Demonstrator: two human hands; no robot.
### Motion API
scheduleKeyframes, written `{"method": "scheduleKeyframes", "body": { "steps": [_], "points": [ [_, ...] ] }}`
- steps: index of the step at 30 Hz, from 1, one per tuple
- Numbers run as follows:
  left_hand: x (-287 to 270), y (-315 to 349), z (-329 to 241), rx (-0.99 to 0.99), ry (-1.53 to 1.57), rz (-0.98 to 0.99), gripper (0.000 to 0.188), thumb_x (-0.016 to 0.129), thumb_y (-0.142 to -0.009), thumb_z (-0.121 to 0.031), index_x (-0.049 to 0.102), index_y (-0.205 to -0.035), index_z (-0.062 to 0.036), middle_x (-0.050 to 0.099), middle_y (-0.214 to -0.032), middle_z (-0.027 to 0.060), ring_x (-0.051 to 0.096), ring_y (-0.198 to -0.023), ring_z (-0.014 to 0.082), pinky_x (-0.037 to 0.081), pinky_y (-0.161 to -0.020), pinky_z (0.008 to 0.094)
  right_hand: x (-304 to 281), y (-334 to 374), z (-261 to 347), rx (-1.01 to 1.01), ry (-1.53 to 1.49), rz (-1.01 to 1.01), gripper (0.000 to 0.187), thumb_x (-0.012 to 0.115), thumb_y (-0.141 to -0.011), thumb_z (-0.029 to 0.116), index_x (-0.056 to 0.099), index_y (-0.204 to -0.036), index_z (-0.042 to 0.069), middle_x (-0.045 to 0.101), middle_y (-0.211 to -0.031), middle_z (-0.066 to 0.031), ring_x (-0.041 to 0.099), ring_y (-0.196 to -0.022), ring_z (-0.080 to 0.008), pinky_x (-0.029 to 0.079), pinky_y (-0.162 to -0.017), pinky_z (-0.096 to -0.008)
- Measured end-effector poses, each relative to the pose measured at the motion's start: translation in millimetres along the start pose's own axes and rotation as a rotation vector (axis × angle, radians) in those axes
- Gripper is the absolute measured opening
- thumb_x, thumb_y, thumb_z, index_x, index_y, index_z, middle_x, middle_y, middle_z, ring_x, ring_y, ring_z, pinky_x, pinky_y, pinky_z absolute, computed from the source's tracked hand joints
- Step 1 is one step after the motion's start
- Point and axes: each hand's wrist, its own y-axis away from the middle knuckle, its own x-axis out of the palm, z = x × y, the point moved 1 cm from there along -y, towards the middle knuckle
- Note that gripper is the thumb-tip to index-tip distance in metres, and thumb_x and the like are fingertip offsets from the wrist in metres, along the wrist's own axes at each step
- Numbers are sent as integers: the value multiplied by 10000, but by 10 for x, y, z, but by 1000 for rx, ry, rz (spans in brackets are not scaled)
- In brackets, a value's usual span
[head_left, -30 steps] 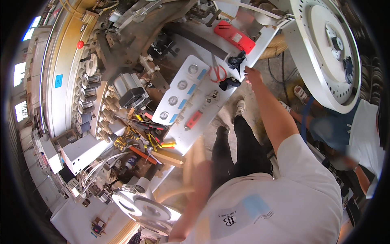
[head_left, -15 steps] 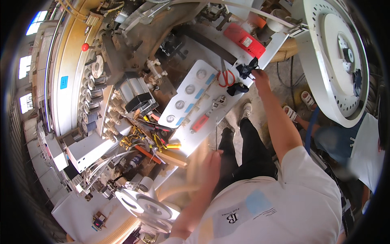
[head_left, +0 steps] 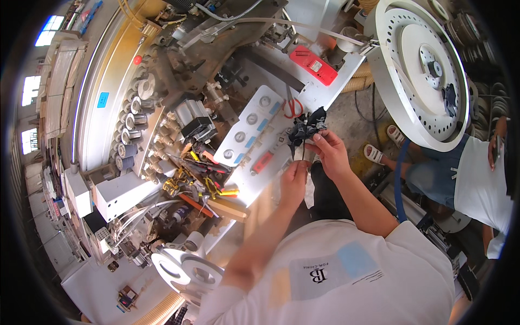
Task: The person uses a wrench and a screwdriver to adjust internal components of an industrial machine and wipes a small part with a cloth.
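Observation:
My right hand (head_left: 331,154) pinches a crumpled black sheet (head_left: 309,125), which looks like thin film or cloth, in front of my body near the table's edge. Just below it, my left hand (head_left: 294,183) is closed, fingertips up against the sheet's lower end. A narrow pale strip (head_left: 309,194) hangs between the hands; what the left fingers grip is partly hidden. Beyond the sheet lie red-handled scissors (head_left: 293,108). An adjustable wrench with a red handle (head_left: 263,162) rests left of my hands, beside a white gauge panel (head_left: 245,125).
A red box (head_left: 313,65) sits at the table's far right. Pliers and other tools (head_left: 197,173) are heaped at left. A large white perforated wheel (head_left: 422,67) stands at right, with another person (head_left: 476,189) near it. Machine rollers (head_left: 130,122) line the far left.
My right hand has drawn the black sheet off the table toward my body. My left hand has come up and right to meet it. The view has shifted slightly.

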Motion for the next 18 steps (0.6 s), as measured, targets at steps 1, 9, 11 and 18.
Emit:
{"method": "scheduleKeyframes", "body": {
  "steps": [1, 9, 11, 18],
  "points": [
    [-27, 38, -38, 3, -5, 3, 301, 520, -1063, -279, 689, -1048, -30, 451, -645, -64, 403, -575, 43, 329, -522, 227, 36, 40, 10, -15, -14, 11, 111, 619, -999, 97, 642, -1075, 19, 656, -1061, -65, 658, -1013, -184, 581, -930, -382],
    [-168, 389, -367, 59, -136, 4, 250, 567, -1041, -232, 724, -1027, -39, 544, -656, -30, 484, -618, 52, 391, -575, 252, 109, 217, 101, 58, -176, 71, 208, 497, -1049, 130, 604, -1197, 31, 676, -1157, -107, 687, -1010, -234, 584, -933, -413],
    [-202, 443, -338, 94, -164, -3, 247, 573, -1038, -230, 723, -1042, -33, 584, -686, -13, 513, -645, 60, 419, -598, 258, 206, 287, 118, 79, -166, 97, 228, 496, -1056, 148, 599, -1222, 31, 683, -1141, -99, 689, -1005, -229, 582, -930, -411],
    [-222, 646, -500, 162, -172, 34, 224, 577, -1032, -199, 724, -1053, -32, 648, -748, 14, 544, -691, 71, 450, -640, 268, 347, 522, 185, 160, -112, 275, 271, 565, -1039, 139, 621, -1271, 10, 708, -1097, -69, 685, -990, -177, 558, -930, -380]
  ]
}}
